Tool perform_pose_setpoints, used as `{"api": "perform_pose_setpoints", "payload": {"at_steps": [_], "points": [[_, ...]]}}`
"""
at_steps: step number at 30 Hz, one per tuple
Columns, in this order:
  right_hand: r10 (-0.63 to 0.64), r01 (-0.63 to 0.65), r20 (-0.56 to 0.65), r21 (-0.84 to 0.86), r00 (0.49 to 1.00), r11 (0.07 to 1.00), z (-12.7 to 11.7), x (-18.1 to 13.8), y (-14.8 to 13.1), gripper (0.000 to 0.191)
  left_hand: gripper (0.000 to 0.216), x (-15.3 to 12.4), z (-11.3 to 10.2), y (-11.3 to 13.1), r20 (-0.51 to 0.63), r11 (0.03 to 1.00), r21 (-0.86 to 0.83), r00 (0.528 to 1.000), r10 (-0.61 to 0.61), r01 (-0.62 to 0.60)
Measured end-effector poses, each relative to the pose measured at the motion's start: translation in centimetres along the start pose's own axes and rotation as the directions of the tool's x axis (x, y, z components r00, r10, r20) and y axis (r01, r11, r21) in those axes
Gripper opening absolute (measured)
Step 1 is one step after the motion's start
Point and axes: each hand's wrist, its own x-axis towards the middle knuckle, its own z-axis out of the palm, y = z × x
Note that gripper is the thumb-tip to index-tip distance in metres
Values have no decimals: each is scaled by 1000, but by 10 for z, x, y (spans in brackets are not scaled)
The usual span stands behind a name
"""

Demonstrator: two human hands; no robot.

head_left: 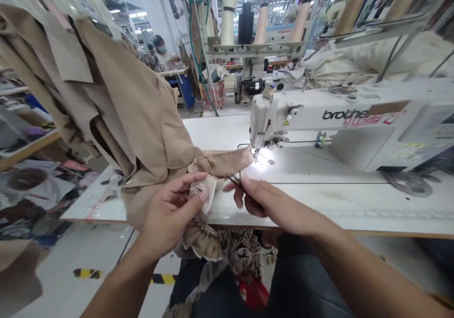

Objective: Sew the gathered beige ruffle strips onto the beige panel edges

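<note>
My left hand (173,204) pinches the folded end of a beige fabric piece (210,190), its pale underside turned up between thumb and fingers. From that hand a pleated ruffle (202,240) hangs over the table's front edge. Just to the right, my right hand (257,197) is closed around small dark thread snips (232,179), blurred by motion, their tips pointing at the fabric. Behind both hands a tan strip (230,162) runs across the table, its right end at the needle of the white sewing machine (269,124).
Tan garment pieces (131,100) hang at the left and drape onto the white table (336,195). Thread cones (262,22) stand on a rack behind. More ruffled fabric (244,256) hangs near my lap. Another person (163,53) sits far back.
</note>
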Motion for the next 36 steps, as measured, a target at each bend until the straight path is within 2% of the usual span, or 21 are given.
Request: {"api": "perform_pose_setpoints", "payload": {"at_steps": [3, 6, 10, 14, 20, 28, 31, 33, 34, 35, 36], "points": [[100, -122, 112, 200, 989, 972, 8, -20, 19, 58, 42, -5, 12, -5, 36, 996, 88, 999, 18, -21], [109, -136, 112, 270, 988, 953, 11, -20, 25, 55, 42, -7, 23, -8, 110, 991, 135, 994, 1, -16], [95, -130, 110, 378, 989, 916, 9, -13, 23, 50, 44, -7, 27, -9, 226, 994, 109, 973, -46, 21], [152, -183, 109, 397, 982, 899, 9, -9, 28, 46, 44, -5, 23, -10, 326, 994, 62, 940, -103, 87], [180, -210, 111, 428, 977, 879, 5, -15, 44, 48, 45, -5, 20, -19, 355, 991, -40, 929, -104, 126], [140, -202, 175, 419, 975, 885, 14, -4, 33, 49, 52, 1, 22, -24, 472, 977, -55, 867, -157, 207], [149, -199, 150, 415, 977, 887, 17, -4, 34, 52, 64, -1, 23, -21, 527, 950, -53, 817, -234, 306], [167, -206, 137, 358, 976, 911, 7, -11, 42, 53, 70, -4, 23, -21, 562, 929, -44, 778, -282, 368], [178, -200, 103, 287, 979, 937, -3, -16, 47, 53, 69, -3, 22, -21, 554, 929, -27, 780, -293, 368], [180, -182, 27, 174, 983, 968, -16, -22, 53, 53, 63, 1, 21, -20, 513, 942, -6, 809, -286, 337], [164, -164, -91, 7, 982, 986, -32, -27, 60, 52, 56, 10, 19, -17, 443, 960, 16, 859, -257, 280]]}}
